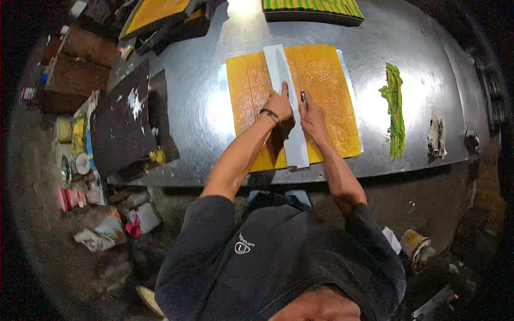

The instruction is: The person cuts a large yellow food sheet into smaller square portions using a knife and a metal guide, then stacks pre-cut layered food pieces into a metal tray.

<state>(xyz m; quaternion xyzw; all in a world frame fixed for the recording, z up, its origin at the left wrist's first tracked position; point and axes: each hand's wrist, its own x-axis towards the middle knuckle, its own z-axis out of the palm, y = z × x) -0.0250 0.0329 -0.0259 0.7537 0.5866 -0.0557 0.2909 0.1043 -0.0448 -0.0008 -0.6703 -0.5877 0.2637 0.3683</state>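
Dark T-shirt point(284, 246) nearest, the open left hand point(279, 105) is pressing a straightedge point(277, 64) across the yellow slab point(334, 112); the right hand point(314, 121) is gripping a slim tool point(303, 97) above it, seemingly wanting steady edge contact.

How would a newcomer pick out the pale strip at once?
On the shiny metal table, find the orange-yellow sheet at the near edge. The pale strip lies over it, under the left hand. It is straight-edged and plain, unlike the ragged green-and-yellow streak to the right.
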